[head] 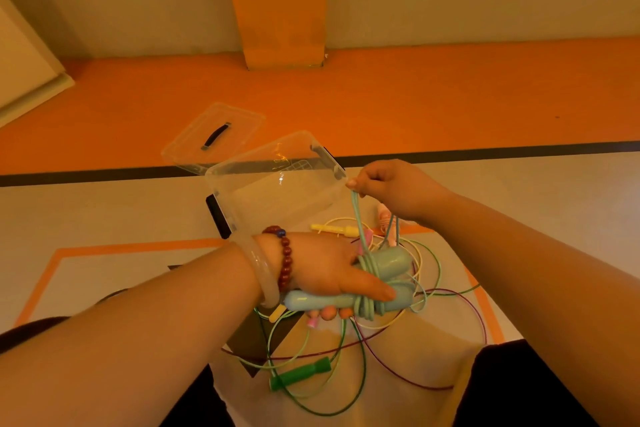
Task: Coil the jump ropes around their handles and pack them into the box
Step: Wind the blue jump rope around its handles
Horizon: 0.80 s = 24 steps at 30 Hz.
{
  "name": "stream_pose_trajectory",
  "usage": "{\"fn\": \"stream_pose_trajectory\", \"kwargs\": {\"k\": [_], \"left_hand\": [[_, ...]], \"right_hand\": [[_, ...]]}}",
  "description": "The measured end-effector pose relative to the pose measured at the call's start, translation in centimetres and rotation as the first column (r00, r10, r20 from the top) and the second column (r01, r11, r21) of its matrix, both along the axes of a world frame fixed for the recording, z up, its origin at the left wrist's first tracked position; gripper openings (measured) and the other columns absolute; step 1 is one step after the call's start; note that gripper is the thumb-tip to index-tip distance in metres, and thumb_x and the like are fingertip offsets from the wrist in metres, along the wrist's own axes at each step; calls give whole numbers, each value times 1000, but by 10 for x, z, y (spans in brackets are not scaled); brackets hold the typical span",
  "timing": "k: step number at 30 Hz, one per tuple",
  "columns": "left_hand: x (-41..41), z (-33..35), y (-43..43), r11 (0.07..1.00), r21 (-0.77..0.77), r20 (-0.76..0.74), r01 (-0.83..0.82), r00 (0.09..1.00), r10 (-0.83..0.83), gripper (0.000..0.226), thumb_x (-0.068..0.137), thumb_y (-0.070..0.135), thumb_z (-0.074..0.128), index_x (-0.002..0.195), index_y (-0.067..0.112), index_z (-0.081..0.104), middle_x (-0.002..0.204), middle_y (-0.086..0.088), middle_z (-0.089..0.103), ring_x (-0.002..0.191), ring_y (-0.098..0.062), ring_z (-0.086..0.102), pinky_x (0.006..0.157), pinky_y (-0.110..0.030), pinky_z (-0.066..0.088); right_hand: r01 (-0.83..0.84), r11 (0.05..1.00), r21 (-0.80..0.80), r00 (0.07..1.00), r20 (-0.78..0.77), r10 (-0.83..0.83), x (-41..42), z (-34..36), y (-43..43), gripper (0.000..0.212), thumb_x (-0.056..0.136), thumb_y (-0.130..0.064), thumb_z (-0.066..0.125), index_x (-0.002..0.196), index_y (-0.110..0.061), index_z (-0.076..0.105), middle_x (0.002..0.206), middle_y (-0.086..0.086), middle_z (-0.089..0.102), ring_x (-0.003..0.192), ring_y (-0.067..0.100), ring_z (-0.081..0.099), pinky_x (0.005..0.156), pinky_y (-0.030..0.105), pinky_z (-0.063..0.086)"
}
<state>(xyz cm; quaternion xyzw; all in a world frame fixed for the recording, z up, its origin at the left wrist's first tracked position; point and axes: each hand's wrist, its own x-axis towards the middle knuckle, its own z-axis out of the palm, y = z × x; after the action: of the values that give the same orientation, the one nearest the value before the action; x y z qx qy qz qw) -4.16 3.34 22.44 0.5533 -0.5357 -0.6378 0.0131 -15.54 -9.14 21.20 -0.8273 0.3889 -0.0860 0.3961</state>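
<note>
Two handles (391, 263) point rightward, left hand (322, 269) gripping, right hand (391, 187) pinching rope (356, 215).

A sports hall or playroom, it seems: smooth floor (450, 97) in orange and grey, a black court line (485, 151) running 9 to 3 o'clock, an orange pillar (277, 0) at 12, jump ropes (299, 374) at 6.
</note>
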Motion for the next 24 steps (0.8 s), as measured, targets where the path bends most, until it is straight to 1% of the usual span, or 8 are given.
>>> {"fn": "stream_pose_trajectory", "kwargs": {"k": [3, 5, 8, 11, 15, 19, 22, 24], "left_hand": [[0, -12, -2, 997, -52, 152, -56, 986, 63, 36, 92, 48, 56, 70, 19, 56, 47, 9, 57, 38, -1, 51, 51, -19, 48], [6, -18, -4, 978, -35, 121, -205, 971, 208, 33, 92, 44, 58, 73, 18, 56, 48, 10, 58, 39, -1, 51, 44, -17, 45], [21, -20, -10, 934, -83, 112, -348, 928, 356, 40, 89, 49, 60, 86, 9, 65, 68, 3, 67, 50, -8, 58, 49, -21, 49], [32, -12, -16, 854, -132, -4, -504, 862, 508, 37, 90, 45, 56, 88, 9, 65, 76, 0, 68, 53, -8, 57, 49, -20, 48], [43, 2, -16, 706, 36, -267, -707, 674, 689, 29, 93, 38, 52, 90, 10, 58, 65, -1, 58, 50, -9, 60, 47, -23, 52], [52, 14, -13, 748, 89, -315, -658, 693, 648, 22, 90, 33, 54, 100, 13, 55, 71, -1, 53, 49, -9, 59, 47, -23, 53], [66, 22, -11, 803, 152, -406, -576, 705, 582, 25, 83, 26, 61, 103, 14, 52, 69, -1, 50, 46, -8, 48, 42, -20, 44], [75, 24, -11, 805, 225, -460, -549, 668, 585, 24, 86, 20, 65, 106, 13, 53, 71, -3, 52, 48, -11, 50, 44, -22, 45]], "right_hand": [[-72, 996, -58, 996, 52, 75, 8, 13, 7, 28, 91, -39, 60, 68, -24, 58, 71, 1, 54, 61, 7, 46, 57, 27, 35], [-131, 984, -122, 987, 78, 141, 13, 21, 14, 26, 91, -36, 61, 73, -18, 62, 70, -1, 55, 58, 5, 46, 55, 23, 35], [-146, 969, -200, 971, 156, 179, 14, 28, 23, 25, 90, -30, 65, 78, -8, 64, 61, -6, 46, 54, 5, 39, 49, 16, 31], [-119, 967, -224, 949, 262, 178, 10, 36, 25, 20, 86, -25, 70, 77, -7, 67, 63, -12, 52, 60, 0, 47, 54, 12, 35], [-158, 965, -210, 940, 268, 212, 5, 42, 28, 7, 86, -19, 70, 80, -16, 71, 75, -13, 63, 74, 1, 58, 63, 17, 43], [-193, 957, -215, 923, 290, 252, 3, 41, 30, 5, 86, -13, 71, 88, -12, 75, 83, -9, 67, 79, 5, 62, 67, 22, 47], [-174, 962, -209, 911, 338, 238, 1, 45, 28, 8, 83, -11, 73, 87, -18, 72, 80, -9, 64, 72, 1, 56, 64, 16, 43], [-154, 968, -199, 924, 318, 212, 0, 43, 28, 13, 83, -14, 74, 87, -24, 68, 77, 1, 62, 66, 4, 49, 61, 22, 40]]}}
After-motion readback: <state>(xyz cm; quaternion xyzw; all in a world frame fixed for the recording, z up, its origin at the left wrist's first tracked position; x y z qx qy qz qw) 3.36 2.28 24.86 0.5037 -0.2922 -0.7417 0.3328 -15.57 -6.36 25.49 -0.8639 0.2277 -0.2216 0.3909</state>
